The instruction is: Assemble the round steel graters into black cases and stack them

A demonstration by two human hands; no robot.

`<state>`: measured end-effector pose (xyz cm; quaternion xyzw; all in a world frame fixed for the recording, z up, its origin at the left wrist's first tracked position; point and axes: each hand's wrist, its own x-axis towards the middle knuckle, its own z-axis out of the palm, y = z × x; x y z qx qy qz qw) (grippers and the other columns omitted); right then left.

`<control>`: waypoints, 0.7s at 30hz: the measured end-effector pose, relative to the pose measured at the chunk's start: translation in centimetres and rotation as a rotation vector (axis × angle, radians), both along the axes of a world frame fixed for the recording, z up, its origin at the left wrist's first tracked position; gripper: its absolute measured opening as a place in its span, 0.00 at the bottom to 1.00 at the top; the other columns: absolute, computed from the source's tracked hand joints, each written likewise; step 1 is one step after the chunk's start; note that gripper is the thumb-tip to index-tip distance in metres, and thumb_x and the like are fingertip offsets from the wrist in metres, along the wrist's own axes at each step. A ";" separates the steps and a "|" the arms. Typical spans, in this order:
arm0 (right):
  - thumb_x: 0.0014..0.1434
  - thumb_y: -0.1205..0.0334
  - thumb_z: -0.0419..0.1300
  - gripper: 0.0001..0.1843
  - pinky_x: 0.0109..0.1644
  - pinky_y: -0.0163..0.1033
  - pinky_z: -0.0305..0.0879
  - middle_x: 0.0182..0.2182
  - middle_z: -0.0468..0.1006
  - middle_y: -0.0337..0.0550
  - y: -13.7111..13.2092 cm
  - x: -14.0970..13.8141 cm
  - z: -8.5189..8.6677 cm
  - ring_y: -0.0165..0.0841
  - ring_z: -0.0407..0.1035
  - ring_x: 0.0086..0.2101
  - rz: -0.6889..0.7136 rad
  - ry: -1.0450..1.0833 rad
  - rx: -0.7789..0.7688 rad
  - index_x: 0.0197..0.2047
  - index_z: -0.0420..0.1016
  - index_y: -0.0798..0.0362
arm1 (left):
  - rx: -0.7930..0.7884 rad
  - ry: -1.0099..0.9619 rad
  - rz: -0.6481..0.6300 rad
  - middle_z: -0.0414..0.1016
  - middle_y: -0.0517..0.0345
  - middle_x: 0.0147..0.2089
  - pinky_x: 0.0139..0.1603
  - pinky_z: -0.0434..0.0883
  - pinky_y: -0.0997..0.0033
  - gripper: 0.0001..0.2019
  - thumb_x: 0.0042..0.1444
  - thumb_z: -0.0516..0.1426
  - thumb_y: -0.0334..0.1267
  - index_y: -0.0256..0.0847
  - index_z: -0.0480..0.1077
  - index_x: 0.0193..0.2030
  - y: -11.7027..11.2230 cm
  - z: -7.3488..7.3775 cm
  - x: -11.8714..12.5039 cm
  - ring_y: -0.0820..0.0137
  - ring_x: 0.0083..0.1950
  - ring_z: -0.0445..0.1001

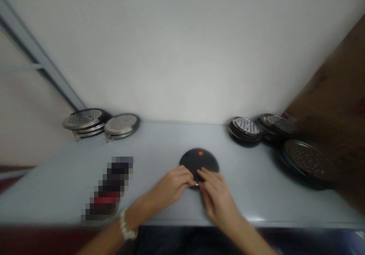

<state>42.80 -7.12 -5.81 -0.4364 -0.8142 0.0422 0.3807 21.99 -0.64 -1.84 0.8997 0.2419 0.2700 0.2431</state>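
A round black disc [196, 159] with an orange dot lies flat on the table in front of me. My left hand [180, 181] is closed at its near left rim, fingertips pinching beside a small shiny bit at the near edge. From the right, my right hand [214, 188] reaches over the same rim; its fingers are bent onto the disc and its thumb is tucked lower. Both sets of fingertips almost meet at the shiny bit, which is too small and blurred to name. The fingers hide part of the disc's near edge.
Perforated metal discs, grater-like, are stacked at the back left [85, 120] and beside that [121, 125]. Darker stacks stand at the right [245, 131], [275, 127], [309, 163]. A pixelated object [110, 190] lies left of my hands. Brown cardboard [333, 106] borders the right side; a white wall [182, 49] rises behind.
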 end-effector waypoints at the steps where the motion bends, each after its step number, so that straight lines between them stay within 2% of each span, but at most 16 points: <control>1: 0.65 0.77 0.50 0.17 0.61 0.59 0.65 0.55 0.80 0.55 0.0 0.0 0.0 0.44 0.71 0.59 0.006 -0.015 -0.012 0.51 0.72 0.51 | -0.007 0.002 -0.011 0.81 0.54 0.40 0.53 0.72 0.67 0.12 0.68 0.53 0.28 0.40 0.77 0.39 0.1 -0.1 -0.1 0.66 0.45 0.76; 6: 0.62 0.79 0.52 0.20 0.63 0.59 0.63 0.55 0.80 0.55 0.1 0.2 -0.2 0.44 0.72 0.59 0.032 -0.060 -0.061 0.52 0.73 0.52 | -0.022 -0.015 -0.029 0.81 0.55 0.39 0.64 0.68 0.61 0.13 0.68 0.53 0.27 0.40 0.78 0.39 0.4 -0.8 -0.2 0.68 0.45 0.77; 12: 0.65 0.78 0.49 0.17 0.63 0.56 0.65 0.56 0.79 0.56 0.1 1.1 0.4 0.40 0.72 0.58 0.080 -0.066 -0.081 0.51 0.71 0.53 | -0.051 0.048 0.042 0.81 0.57 0.41 0.51 0.72 0.70 0.10 0.67 0.57 0.31 0.43 0.81 0.40 0.5 -1.1 0.4 0.68 0.45 0.77; 15: 0.68 0.74 0.49 0.12 0.60 0.54 0.69 0.55 0.78 0.56 0.2 1.6 0.9 0.41 0.72 0.57 0.065 -0.048 -0.109 0.47 0.70 0.52 | -0.074 0.086 0.082 0.80 0.58 0.41 0.50 0.71 0.70 0.09 0.66 0.58 0.31 0.44 0.80 0.39 0.3 -0.4 0.7 0.68 0.46 0.76; 17: 0.69 0.72 0.50 0.10 0.57 0.52 0.71 0.53 0.78 0.55 0.2 1.7 1.1 0.42 0.72 0.55 0.049 -0.038 -0.123 0.46 0.69 0.51 | -0.092 0.138 0.127 0.79 0.58 0.41 0.50 0.72 0.69 0.04 0.64 0.62 0.33 0.43 0.79 0.41 -0.1 0.3 0.9 0.67 0.46 0.76; 18: 0.69 0.72 0.49 0.09 0.54 0.51 0.72 0.51 0.78 0.54 0.2 1.7 1.1 0.42 0.73 0.52 0.033 -0.037 -0.127 0.45 0.68 0.51 | -0.088 0.171 0.153 0.79 0.58 0.42 0.50 0.72 0.67 0.05 0.62 0.64 0.36 0.42 0.78 0.44 -0.4 0.6 1.1 0.65 0.47 0.76; 21: 0.69 0.71 0.48 0.10 0.42 0.47 0.73 0.38 0.77 0.48 0.0 1.1 1.1 0.40 0.73 0.37 -0.023 -0.056 -0.114 0.42 0.68 0.50 | 0.022 0.274 0.205 0.76 0.52 0.51 0.52 0.74 0.60 0.26 0.52 0.71 0.44 0.43 0.72 0.57 -1.6 1.2 1.8 0.57 0.54 0.73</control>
